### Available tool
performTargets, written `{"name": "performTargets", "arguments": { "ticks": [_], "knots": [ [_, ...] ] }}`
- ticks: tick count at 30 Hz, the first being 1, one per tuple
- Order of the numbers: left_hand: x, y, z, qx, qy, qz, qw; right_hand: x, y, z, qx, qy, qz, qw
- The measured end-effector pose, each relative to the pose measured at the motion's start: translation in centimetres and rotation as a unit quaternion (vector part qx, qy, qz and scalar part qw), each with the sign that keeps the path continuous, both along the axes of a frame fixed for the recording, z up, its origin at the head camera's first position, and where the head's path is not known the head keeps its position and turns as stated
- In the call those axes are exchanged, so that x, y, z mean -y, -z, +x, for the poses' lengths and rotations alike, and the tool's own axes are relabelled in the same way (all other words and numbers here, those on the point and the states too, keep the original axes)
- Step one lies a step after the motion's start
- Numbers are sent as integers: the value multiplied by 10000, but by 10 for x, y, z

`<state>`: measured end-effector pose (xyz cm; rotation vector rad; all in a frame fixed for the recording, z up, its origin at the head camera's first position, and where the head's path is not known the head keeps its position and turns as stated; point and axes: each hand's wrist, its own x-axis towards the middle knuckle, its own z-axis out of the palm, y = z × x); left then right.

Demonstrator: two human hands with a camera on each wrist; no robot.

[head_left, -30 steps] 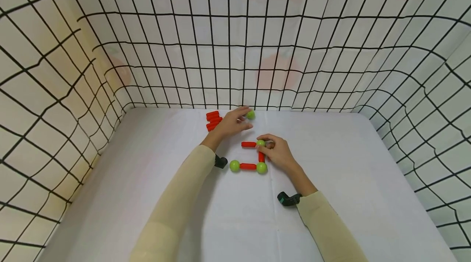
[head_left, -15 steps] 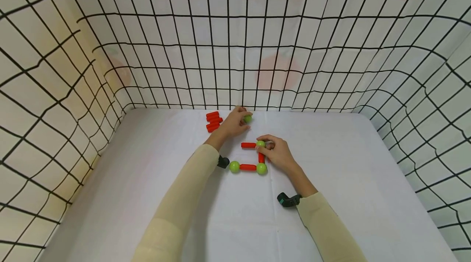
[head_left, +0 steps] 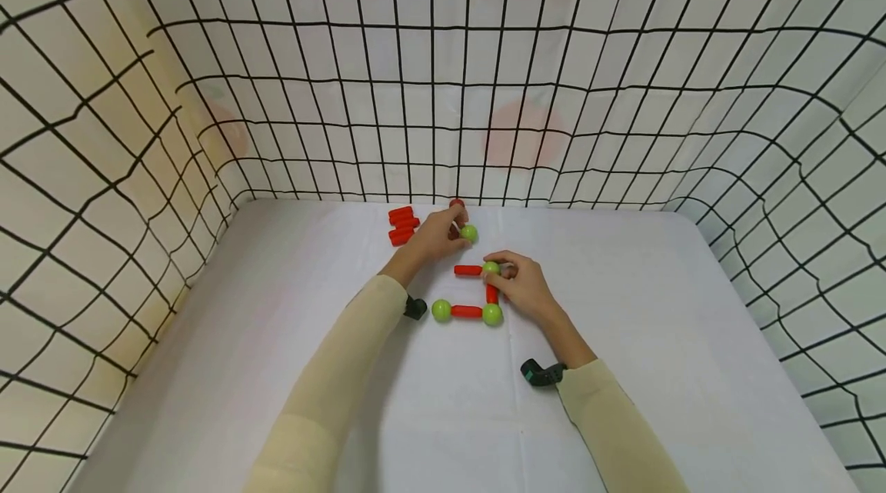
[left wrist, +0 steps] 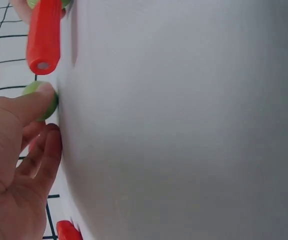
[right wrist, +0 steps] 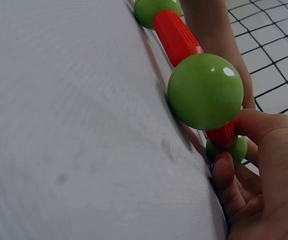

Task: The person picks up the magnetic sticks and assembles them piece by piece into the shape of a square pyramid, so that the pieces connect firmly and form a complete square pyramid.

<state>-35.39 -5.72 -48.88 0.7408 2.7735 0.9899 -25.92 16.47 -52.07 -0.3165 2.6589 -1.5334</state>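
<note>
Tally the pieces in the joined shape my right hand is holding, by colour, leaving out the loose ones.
Green balls: 3
Red sticks: 3
Total: 6

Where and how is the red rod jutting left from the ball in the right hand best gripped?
Probably at mid-length, from above: pinch the red rod with thumb on its near long side, fingers on its far one. It lies crosswise, both long sides exposed, and its right end meets the green ball held by the right hand.
</note>
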Motion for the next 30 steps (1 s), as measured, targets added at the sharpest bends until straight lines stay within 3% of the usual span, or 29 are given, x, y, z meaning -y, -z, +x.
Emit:
{"name": "performTargets", "arguments": {
  "ticks": [5, 11, 14, 24, 30],
  "knots": [
    [12, 0, 13, 55, 60, 49, 10000, 1, -1, 1, 21, -20, 40, 10000],
    [31, -1, 34, 449, -299, 967, 9938, 1, -2, 2, 11, 7, 84, 10000],
    [41, 1, 43, 461, -256, 1225, 9911, 1, -3, 2, 21, 12, 83, 10000],
    [59, 8, 71, 386, -140, 1332, 9902, 1, -3, 2, 177, 24, -10, 9998],
    [60, 11, 79, 456, -150, 1493, 9876, 1, -2, 2, 156, 33, -36, 9999]
  ]
}}
